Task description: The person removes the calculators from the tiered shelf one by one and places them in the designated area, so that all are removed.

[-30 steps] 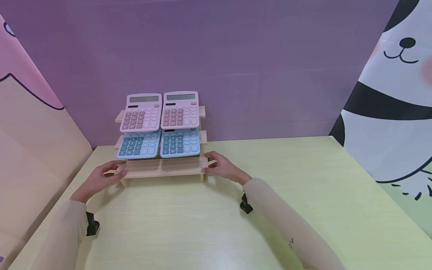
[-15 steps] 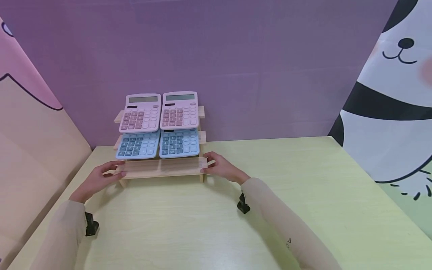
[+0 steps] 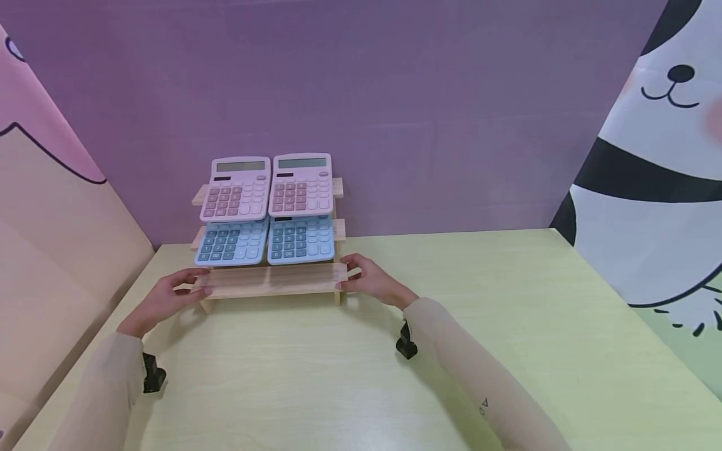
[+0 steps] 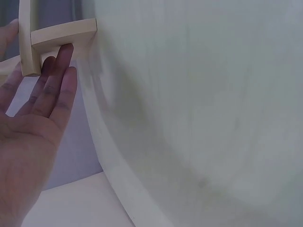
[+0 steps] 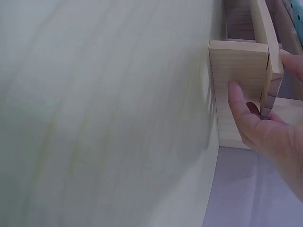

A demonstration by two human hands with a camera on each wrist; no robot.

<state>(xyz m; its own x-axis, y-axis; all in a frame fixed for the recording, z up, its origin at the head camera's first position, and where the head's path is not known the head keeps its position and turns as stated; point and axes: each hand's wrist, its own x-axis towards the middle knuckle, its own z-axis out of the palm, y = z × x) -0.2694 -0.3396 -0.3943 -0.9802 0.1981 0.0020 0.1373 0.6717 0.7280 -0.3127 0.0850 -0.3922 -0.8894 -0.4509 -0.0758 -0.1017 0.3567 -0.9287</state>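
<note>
In the head view, a wooden rack (image 3: 340,230) with stepped boards stands toward the back of the bench (image 3: 293,376), near the purple wall (image 3: 451,125), and lies between the person's two hands. The left hand (image 3: 168,295) grips the left end of the lowest board (image 3: 273,280), thumb at the front edge and fingers toward the back edge. The right hand (image 3: 372,279) holds the right end of the same board in a pinch, so the board spans from one hand to the other. Above it, a left blue calculator (image 3: 232,243) and a right blue calculator (image 3: 301,239) sit side by side on the middle step; a left pink calculator (image 3: 237,189) and a right pink calculator (image 3: 301,185) lean on the top step, overlapping the tops of the blue pair. Both hands are below the calculators and apart from them. In the left wrist view, the board's end comes between a digit at the far left and the other fingers, one fingertip touching the side support (image 4: 64,35) beside it. In the right wrist view, the board's end likewise sits within the hand's grasp, with one finger reaching along to the rack's right support (image 5: 239,61).
</note>
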